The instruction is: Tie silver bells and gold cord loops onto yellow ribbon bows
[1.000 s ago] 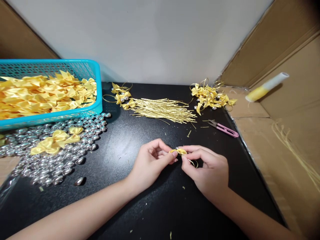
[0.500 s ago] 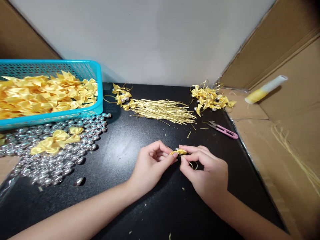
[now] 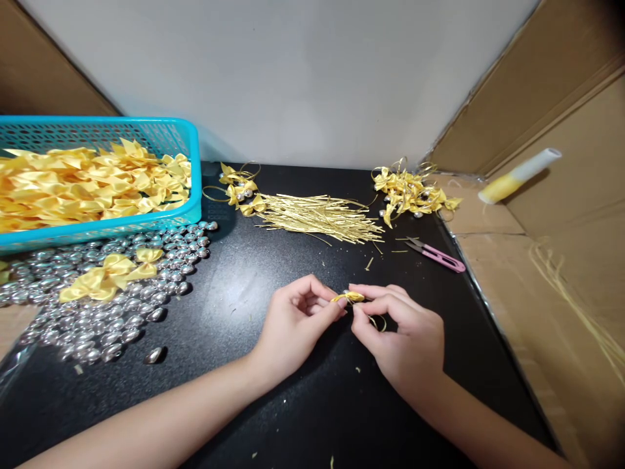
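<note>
Between my two hands is a small yellow ribbon bow (image 3: 352, 296), held just above the black tabletop (image 3: 293, 417). My left hand (image 3: 303, 312) pinches the bow's left side between thumb and fingers. With thumb and index finger, my right hand (image 3: 405, 332) pinches at the bow's right side, where a gold cord (image 3: 378, 322) curves in a loop below the fingers. A bit of silver shows behind the bow, mostly hidden. A bundle of cut gold cords (image 3: 319, 218) lies beyond my hands.
A turquoise basket (image 3: 198, 176) full of yellow bows stands at left. Many silver beads (image 3: 112, 326) and a few loose bows (image 3: 112, 273) lie before it. Finished-looking bow pieces (image 3: 407, 192) are heaped at back right, near pink thread snips (image 3: 437, 254). Cardboard (image 3: 561, 215) borders the right.
</note>
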`<state>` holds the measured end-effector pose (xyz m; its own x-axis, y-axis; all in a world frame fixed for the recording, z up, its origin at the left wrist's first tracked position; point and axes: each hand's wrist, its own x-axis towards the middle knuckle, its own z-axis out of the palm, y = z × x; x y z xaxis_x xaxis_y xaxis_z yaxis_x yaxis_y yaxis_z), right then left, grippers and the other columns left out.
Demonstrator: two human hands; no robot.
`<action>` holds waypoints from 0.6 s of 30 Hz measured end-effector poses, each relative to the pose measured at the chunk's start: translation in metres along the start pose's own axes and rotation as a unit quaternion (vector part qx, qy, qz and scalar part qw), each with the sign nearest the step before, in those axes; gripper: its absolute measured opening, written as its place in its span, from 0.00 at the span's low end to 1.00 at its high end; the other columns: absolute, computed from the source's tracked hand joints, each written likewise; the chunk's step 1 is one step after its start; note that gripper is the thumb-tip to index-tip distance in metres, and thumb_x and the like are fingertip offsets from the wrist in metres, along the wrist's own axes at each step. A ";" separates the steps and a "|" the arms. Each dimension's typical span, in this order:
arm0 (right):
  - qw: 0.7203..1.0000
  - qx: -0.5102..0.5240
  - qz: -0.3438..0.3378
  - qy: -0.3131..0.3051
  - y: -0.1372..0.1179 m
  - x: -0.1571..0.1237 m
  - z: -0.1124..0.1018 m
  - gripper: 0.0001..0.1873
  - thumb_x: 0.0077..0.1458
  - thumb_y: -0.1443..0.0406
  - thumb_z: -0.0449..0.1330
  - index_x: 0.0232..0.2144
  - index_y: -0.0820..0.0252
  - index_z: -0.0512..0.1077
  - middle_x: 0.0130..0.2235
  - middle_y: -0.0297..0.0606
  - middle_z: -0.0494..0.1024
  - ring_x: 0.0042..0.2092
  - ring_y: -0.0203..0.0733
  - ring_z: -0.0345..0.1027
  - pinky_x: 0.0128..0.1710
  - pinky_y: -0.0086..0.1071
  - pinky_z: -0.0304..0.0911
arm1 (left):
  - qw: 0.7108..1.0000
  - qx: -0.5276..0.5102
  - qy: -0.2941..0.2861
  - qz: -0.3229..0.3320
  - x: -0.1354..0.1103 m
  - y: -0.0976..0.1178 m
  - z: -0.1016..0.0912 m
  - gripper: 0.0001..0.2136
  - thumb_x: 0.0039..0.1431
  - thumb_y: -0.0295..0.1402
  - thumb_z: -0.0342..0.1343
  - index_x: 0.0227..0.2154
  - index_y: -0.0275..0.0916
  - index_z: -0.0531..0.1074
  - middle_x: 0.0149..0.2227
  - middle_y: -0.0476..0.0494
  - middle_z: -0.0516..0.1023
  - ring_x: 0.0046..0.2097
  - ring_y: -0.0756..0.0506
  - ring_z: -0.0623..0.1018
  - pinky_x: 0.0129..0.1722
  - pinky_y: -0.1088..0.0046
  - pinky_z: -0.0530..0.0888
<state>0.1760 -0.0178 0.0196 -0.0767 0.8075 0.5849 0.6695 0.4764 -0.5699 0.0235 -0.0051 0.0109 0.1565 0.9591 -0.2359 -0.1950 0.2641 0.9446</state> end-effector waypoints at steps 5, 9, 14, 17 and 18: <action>1.000 0.003 0.000 0.001 0.000 0.000 0.000 0.09 0.48 0.74 0.62 0.22 0.58 0.70 0.32 0.37 0.84 0.32 0.42 0.80 0.38 0.36 0.70 | 1.000 -0.004 0.002 -0.001 0.000 0.000 0.000 0.08 0.49 0.28 0.66 0.23 0.35 0.72 0.24 0.51 0.79 0.27 0.55 0.76 0.28 0.83 0.72; 1.000 0.003 0.001 -0.001 0.001 0.000 0.000 0.09 0.48 0.75 0.61 0.22 0.57 0.70 0.32 0.36 0.84 0.32 0.42 0.80 0.37 0.35 0.70 | 1.000 0.001 0.005 -0.003 -0.001 -0.001 -0.001 0.08 0.49 0.28 0.66 0.23 0.35 0.72 0.24 0.51 0.79 0.27 0.54 0.76 0.28 0.83 0.72; 1.000 0.005 0.001 -0.002 0.001 0.000 0.000 0.09 0.47 0.75 0.61 0.22 0.57 0.70 0.32 0.37 0.84 0.32 0.42 0.80 0.37 0.35 0.70 | 1.000 0.004 0.004 -0.003 -0.001 -0.001 -0.001 0.08 0.50 0.29 0.66 0.23 0.35 0.72 0.24 0.51 0.79 0.27 0.55 0.76 0.28 0.83 0.71; 1.000 0.003 0.005 -0.007 0.001 0.000 0.000 0.09 0.48 0.75 0.61 0.22 0.57 0.70 0.32 0.37 0.84 0.33 0.42 0.80 0.37 0.36 0.70 | 1.000 0.003 0.003 0.000 0.000 -0.001 0.000 0.08 0.49 0.28 0.66 0.23 0.35 0.72 0.24 0.51 0.79 0.27 0.55 0.75 0.28 0.83 0.71; 1.000 0.003 0.006 -0.008 0.001 0.000 0.000 0.09 0.48 0.75 0.61 0.22 0.57 0.70 0.32 0.37 0.84 0.33 0.42 0.80 0.37 0.36 0.70 | 1.000 0.002 0.003 0.001 -0.001 -0.001 0.000 0.08 0.49 0.28 0.66 0.23 0.35 0.72 0.24 0.51 0.79 0.27 0.54 0.75 0.28 0.83 0.71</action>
<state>0.1765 -0.0177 0.0194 -0.0795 0.8186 0.5688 0.6659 0.4682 -0.5808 0.0240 -0.0059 0.0100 0.1502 0.9604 -0.2347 -0.1911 0.2611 0.9462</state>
